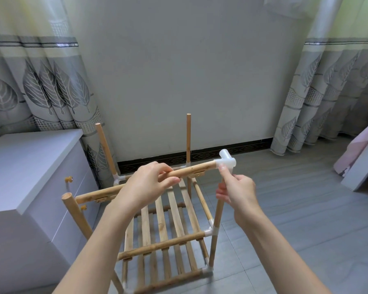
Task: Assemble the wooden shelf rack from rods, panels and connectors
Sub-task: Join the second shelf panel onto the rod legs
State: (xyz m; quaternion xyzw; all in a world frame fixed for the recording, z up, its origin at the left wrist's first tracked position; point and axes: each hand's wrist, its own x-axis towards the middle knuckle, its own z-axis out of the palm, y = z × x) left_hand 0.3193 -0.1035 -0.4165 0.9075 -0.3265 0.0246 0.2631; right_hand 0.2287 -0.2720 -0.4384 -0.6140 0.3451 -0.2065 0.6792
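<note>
Two slatted wooden tiers of the half-built shelf rack [164, 236] stand on the grey tiled floor [295, 219] — the left hand [149, 183] grips a round wooden rod [191, 170], while the right hand [236, 192] pinches its white plastic corner connector [226, 162] above the front-right upright [218, 211].

Legible text, labels, brands, numbers, signs: none in the head view
</note>
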